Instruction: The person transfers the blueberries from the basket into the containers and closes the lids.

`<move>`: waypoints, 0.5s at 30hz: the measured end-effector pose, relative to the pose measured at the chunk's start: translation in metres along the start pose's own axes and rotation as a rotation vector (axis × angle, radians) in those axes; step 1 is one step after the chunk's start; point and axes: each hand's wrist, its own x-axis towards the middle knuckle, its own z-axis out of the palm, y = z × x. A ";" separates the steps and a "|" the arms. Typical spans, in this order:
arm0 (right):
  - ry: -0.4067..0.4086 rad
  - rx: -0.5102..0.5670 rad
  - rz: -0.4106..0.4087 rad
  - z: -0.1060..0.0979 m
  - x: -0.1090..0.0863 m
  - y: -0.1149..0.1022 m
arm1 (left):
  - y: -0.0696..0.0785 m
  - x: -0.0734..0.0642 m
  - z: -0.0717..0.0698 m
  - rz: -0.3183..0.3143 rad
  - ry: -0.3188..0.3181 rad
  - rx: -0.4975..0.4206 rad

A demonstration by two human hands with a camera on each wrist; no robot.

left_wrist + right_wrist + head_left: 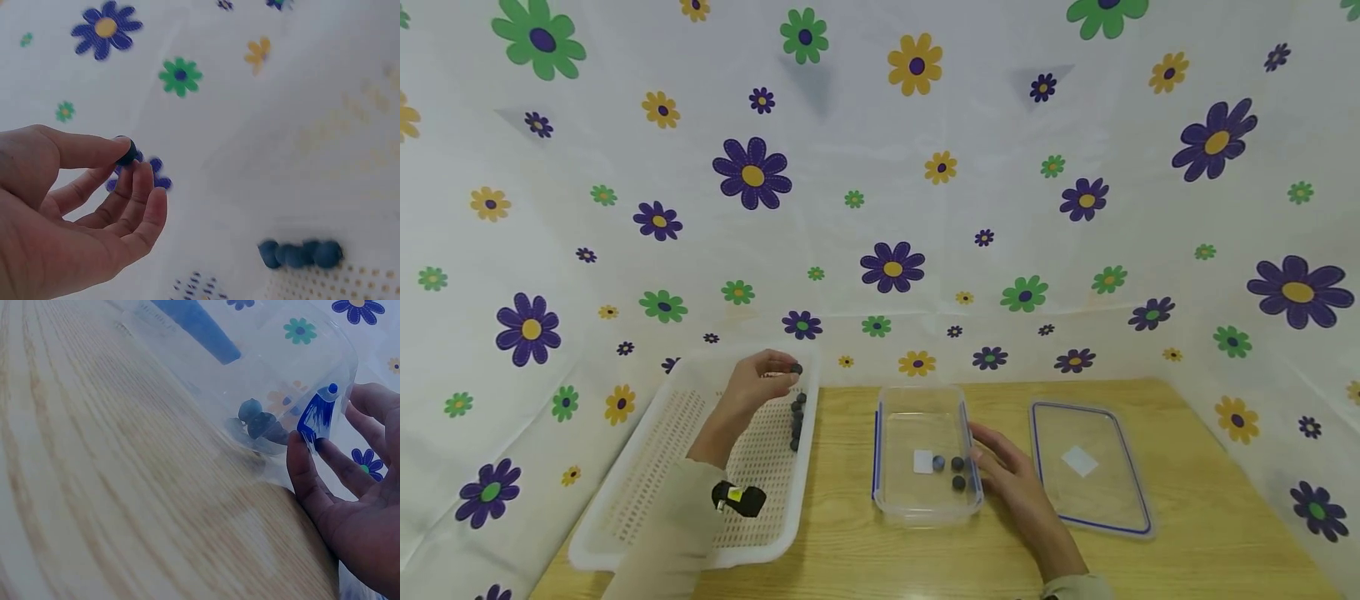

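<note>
My left hand (751, 393) pinches a dark blueberry (126, 151) between thumb and index finger, raised over the far right part of a white plastic basket (807, 467). Several more blueberries (300, 254) lie in a row along the basket's right inner wall. To the right stands a clear plastic food container (917, 505) without its lid on, with several blueberries (958, 463) near its right side. My right hand (1017, 483) holds the container's right side, its fingertips around a blue-lined side latch (317, 415).
A clear lid (1097, 512) with a blue seal lies flat on the wooden table (842, 533), right of the container. A white flower-printed sheet (850, 250) rises behind and on both sides. A black camera (743, 498) is strapped to the left wrist.
</note>
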 end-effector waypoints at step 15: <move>0.005 -0.009 0.004 0.001 0.000 0.000 | 0.055 -0.053 0.043 0.223 0.057 -0.168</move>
